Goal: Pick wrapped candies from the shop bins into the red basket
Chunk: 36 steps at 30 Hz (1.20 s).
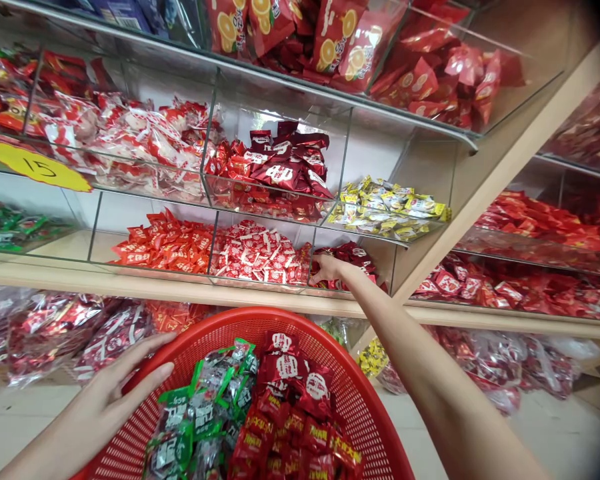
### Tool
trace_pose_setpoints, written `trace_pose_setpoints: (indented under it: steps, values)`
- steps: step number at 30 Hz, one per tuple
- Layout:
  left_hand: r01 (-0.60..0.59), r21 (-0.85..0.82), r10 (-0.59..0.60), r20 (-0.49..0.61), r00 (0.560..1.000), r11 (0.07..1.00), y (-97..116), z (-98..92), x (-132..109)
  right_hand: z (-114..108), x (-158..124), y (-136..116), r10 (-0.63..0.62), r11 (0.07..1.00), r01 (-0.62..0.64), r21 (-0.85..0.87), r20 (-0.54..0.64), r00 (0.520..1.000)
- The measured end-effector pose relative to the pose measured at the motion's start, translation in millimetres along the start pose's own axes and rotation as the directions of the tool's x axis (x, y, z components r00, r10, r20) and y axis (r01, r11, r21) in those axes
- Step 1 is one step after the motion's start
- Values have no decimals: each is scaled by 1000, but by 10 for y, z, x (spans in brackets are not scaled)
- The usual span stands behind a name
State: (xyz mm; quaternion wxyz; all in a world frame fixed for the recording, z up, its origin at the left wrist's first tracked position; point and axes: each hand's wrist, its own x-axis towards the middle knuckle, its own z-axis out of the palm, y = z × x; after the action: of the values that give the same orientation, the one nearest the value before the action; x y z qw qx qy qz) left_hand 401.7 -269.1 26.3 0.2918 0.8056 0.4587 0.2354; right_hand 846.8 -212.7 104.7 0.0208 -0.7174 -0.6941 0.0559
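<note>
The right hand [330, 269] reaches out above the basket [220, 327] to the front of a clear bin [393, 270], its fingers [320, 272] curled narrowly over the bin's lip among dark red packets [350, 259]. Whether they hold a packet, I cannot tell. The left hand [123, 373] is spread wide against the basket's rim, holding nothing. The basket, of red plastic mesh, carries heaped green packets [205, 407] and red packets [290, 400].

The lip is thin and the wrappers look slick, so a packet dragged over it could slip from the fingers and drop short of the basket. A hard pull on the lip could shift or tip the bin, though how it is fixed to the shelf board [180, 285] is hidden. If the basket tilts under the left hand, packets from its heap could slide out.

Above the basket, white-and-red packets [257, 257] and orange packets [163, 243] fill the bins beside the reached one, so a wide sweep could snag them. Yellow packets [390, 210] lie higher up, and a yellow price tag [35, 163] reading 15 hangs far to the left. The right forearm [410, 347] crosses over the basket, hiding part of its far rim.
</note>
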Motion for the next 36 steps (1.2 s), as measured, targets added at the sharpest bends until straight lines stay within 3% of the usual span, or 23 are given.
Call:
trace_pose_setpoints:
  steps: [20, 29, 36]
  values:
    - [-86, 94, 94, -91, 991, 992, 74, -21, 8, 200, -14, -106, 73, 994, -86, -67, -182, 981]
    - [-82, 104, 90, -71, 993, 991, 113, -33, 17, 245, 3, -104, 114, 993, -108, 39, -275, 955]
    - [-80, 115, 87, -59, 995, 990, 107, -41, 20, 193, -40, -76, 136, 973, -55, 224, -364, 921]
